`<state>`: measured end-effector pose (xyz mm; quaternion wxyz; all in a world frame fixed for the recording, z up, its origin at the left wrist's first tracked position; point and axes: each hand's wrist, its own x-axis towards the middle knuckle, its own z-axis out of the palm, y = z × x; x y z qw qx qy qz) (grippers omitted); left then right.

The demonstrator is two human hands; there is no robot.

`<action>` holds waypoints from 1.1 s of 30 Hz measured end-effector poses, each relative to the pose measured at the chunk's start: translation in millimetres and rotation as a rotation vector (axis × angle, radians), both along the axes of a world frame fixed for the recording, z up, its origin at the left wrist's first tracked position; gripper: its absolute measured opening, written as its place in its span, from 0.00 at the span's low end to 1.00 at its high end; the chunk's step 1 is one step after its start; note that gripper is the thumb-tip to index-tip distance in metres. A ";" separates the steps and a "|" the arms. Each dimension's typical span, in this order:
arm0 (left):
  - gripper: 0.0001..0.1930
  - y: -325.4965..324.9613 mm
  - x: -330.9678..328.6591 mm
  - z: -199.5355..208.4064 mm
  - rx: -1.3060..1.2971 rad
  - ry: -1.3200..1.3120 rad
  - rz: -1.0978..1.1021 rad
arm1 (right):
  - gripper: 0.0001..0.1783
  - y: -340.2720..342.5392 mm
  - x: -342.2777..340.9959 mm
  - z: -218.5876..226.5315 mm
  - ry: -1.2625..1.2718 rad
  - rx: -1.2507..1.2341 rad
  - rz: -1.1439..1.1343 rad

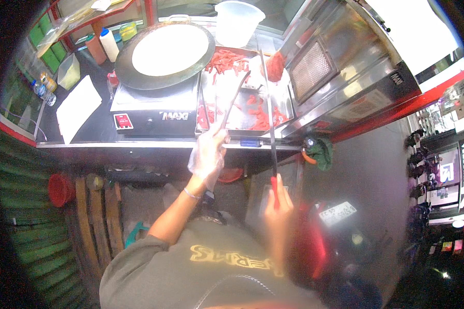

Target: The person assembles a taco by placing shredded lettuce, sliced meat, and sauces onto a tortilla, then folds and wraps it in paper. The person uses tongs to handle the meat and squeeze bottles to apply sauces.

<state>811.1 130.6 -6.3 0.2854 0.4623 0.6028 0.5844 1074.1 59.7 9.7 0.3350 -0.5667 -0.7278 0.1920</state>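
Gripping red-handled long blade point(271, 135): right hand point(280, 203); left hand point(208, 158), gloved, closed round slim rod point(236, 97). Both extend over metal tray point(281, 93), reddish strips point(228, 61) inside. Translucent tub point(237, 23) behind; contents unclear.

To your left you have a green ridged wall point(41, 237) beside wooden planks point(97, 213), ahead of you a black counter point(99, 122) below a red-framed window point(191, 10), and rightward a grey floor point(368, 141), a lit shopfront point(446, 172) and white glare point(423, 31) above.
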 end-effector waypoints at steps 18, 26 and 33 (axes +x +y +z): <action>0.32 -20.2 28.4 14.2 -0.095 -0.715 -0.113 | 0.30 186.2 -93.6 17.0 0.274 0.349 0.040; 0.32 -22.5 36.9 18.3 -0.112 -0.805 -0.112 | 0.30 188.1 -97.9 21.5 0.253 0.369 0.032; 0.32 -25.9 42.3 25.7 -0.154 -0.844 -0.087 | 0.31 188.7 -95.9 17.6 0.247 0.345 0.061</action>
